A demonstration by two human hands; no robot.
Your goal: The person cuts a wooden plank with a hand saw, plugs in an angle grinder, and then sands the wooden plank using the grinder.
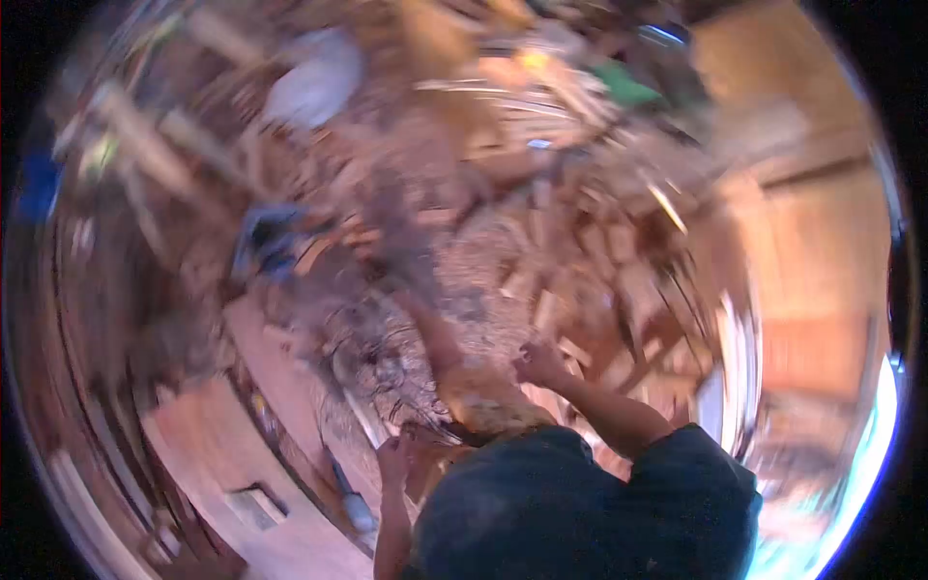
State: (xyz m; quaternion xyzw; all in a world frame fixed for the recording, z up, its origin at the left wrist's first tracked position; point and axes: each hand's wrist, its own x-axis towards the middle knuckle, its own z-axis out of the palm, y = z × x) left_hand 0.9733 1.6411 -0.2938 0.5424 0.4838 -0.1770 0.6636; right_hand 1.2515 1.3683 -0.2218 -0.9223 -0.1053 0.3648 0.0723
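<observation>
The whole view is smeared by motion. My left hand [394,456] hangs low beside my leg, at the lower end of a pale narrow strip [365,416]; whether it touches the strip I cannot make out. My right hand [539,366] is held out beside my tan-clad leg [483,396], over a floor strewn with wood scraps. Its fingers are too blurred to show whether they hold anything. My dark shirt [541,512] fills the bottom middle.
A wooden board with a rectangular cutout [208,454] lies at lower left. Wood pieces [599,232] are heaped at right of centre. A blue object [271,237] and a whitish bundle [314,77] lie further off. Large wooden panels [812,261] stand at right.
</observation>
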